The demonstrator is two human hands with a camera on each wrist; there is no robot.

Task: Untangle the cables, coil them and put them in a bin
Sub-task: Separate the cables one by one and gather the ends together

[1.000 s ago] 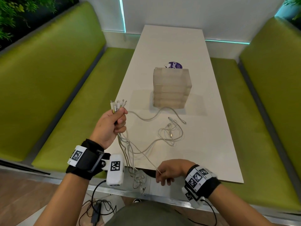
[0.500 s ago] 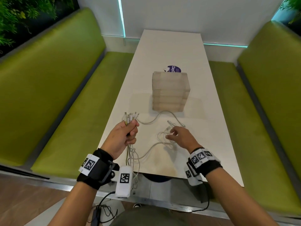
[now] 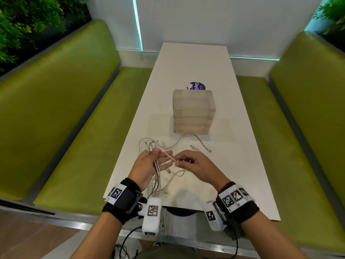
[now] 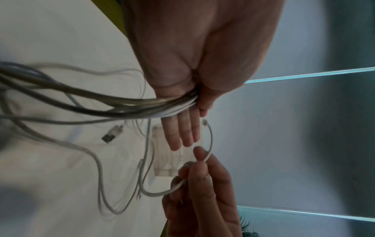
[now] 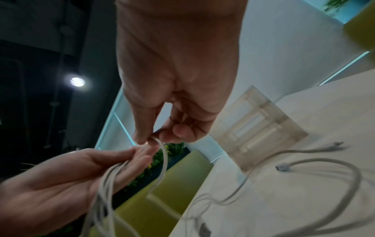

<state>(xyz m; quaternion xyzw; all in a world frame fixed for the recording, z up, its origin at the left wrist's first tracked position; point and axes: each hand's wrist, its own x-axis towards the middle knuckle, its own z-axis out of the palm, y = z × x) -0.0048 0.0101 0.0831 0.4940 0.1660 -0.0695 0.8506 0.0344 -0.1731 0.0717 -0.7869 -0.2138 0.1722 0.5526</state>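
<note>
Left hand (image 3: pixel 149 166) is raised over the near left part of the worktop (image 3: pixel 233 161), palm up. The cable bundle (image 3: pixel 156 170) lies across the palm, clamped between thumb and palm base; the other fingers (image 4: pixel 183 133) are stretched out nearly straight. The plug ends (image 3: pixel 151 145) fan out past the thumb side of the hand, and the rest of the bundle hangs from the heel of the hand down over the near worktop edge.

Right hand (image 3: pixel 196 165) is just beside the left fingertips, apart from them. Thumb and forefinger pinch a single cable end (image 4: pixel 209 141); remaining fingers are curled loosely. That end arcs from the pinch toward the left fingertips; in the left wrist view its small plug sits close to them, contact not clear.

On the worktop: loose cable loops (image 3: pixel 175 176) under and between the hands; a flat USB plug (image 4: pixel 112 133) lies there. Two more cable ends (image 3: pixel 200 147) lie past the right hand, between the hands and the clear bin (image 3: pixel 194 113).

The bin stands upright mid-worktop, well apart from both hands. A purple sticker (image 3: pixel 197 86) shows behind it.

Edges: left worktop edge is near the left hand, with a green bench (image 3: pixel 89 146) below it. Bare worktop lies right of the right hand and beyond the bin.
</note>
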